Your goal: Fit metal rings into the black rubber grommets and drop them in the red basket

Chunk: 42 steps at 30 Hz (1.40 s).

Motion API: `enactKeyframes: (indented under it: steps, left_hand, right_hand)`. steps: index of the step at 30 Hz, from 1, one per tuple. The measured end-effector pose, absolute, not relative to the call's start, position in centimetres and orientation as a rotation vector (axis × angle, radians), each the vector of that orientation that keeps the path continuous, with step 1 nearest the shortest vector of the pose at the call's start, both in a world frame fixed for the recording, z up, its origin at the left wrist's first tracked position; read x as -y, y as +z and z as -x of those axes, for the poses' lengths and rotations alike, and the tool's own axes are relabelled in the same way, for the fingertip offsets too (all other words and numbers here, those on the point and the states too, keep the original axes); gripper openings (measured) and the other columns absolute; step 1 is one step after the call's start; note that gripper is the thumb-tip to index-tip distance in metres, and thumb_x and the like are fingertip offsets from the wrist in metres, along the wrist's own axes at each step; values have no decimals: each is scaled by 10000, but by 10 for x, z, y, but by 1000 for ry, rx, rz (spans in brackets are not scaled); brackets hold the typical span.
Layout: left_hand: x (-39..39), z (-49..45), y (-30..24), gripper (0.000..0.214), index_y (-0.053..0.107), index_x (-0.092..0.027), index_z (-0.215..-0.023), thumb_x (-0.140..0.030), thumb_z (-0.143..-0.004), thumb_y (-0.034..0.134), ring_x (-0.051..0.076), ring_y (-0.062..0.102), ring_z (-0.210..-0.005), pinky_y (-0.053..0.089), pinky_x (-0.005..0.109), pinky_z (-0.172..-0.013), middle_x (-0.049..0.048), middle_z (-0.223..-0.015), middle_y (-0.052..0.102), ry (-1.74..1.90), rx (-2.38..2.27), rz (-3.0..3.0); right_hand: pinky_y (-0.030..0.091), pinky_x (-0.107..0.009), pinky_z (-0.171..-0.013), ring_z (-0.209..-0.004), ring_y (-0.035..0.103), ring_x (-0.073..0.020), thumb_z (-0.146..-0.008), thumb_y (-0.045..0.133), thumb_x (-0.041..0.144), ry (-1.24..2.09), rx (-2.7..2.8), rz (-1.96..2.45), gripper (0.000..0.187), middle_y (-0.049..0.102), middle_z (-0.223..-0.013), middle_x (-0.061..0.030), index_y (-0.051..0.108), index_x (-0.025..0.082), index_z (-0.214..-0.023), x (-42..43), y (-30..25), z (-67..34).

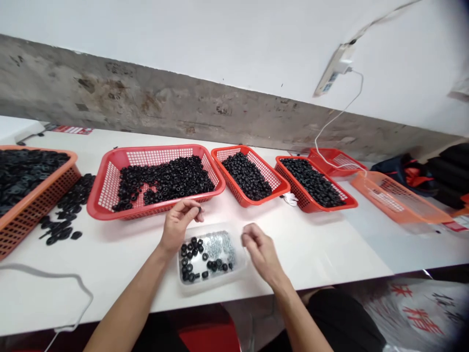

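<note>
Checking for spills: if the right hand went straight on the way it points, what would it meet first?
The right hand would probably meet the rim of the clear plastic tray first, though it may sit high enough to pass above; depth is unclear.

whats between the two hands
In the head view, a clear plastic tray lies between the left hand and right hand, holding black rings and silvery screws.

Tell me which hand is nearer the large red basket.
Left. The left hand is at the front rim of the large red basket; the right hand sits farther off, past its right end.
</note>
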<state>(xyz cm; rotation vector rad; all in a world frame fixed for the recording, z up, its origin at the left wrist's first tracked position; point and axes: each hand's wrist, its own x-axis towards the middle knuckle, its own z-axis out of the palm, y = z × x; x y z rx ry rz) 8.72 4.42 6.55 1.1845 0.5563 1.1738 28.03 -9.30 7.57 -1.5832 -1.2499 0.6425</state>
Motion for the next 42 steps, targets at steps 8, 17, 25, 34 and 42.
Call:
enactKeyframes:
  steps: [8, 17, 25, 34, 42]
  left_hand:
    - [-29, -70, 75, 115, 661, -177, -901, -273, -840, 681, 102, 596, -617, 513, 238, -618, 21, -833, 700, 1463, -723, -1303]
    - [-3, -16, 14, 144, 642, -183, -899, -317, -854, 619, 110, 585, -572, 488, 237, -608, -8, -760, 642, 1646, -1314, -1588]
    - [-7, -15, 7, 163, 645, -180, -921, -324, -880, 581, 107, 585, -572, 474, 217, -603, -18, -721, 622, 1652, -1377, -1614]
    - [-8, -15, 2, 139, 656, -170, -904, -280, -877, 577, 111, 570, -578, 452, 222, -623, 3, -748, 647, 1607, -1444, -1704]
    - [-13, -15, -4, 157, 646, -167, -896, -295, -879, 557, 117, 572, -588, 464, 221, -625, 6, -745, 656, 1606, -1518, -1661]
  right_hand:
    - [276, -195, -442, -486, 367, -93, -894, 488, 442, 576, 715, 1594, 279, 421, -605, 59, 424, 219, -739, 143, 1, -315]
    - [231, -185, -431, -477, 332, -78, -845, 538, 425, 609, 644, 1482, 264, 449, -580, 55, 470, 204, -717, 142, -10, -313]
    - [243, -190, -438, -492, 342, -82, -882, 481, 401, 544, 650, 1507, 260, 438, -566, 58, 494, 199, -720, 140, -10, -311]
    - [267, -204, -448, -502, 369, -78, -879, 551, 466, 534, 663, 1517, 336, 429, -582, 56, 501, 190, -695, 137, -13, -311]
    - [294, -188, -441, -502, 385, -74, -842, 607, 542, 556, 631, 1532, 394, 444, -582, 58, 509, 188, -700, 136, -18, -315]
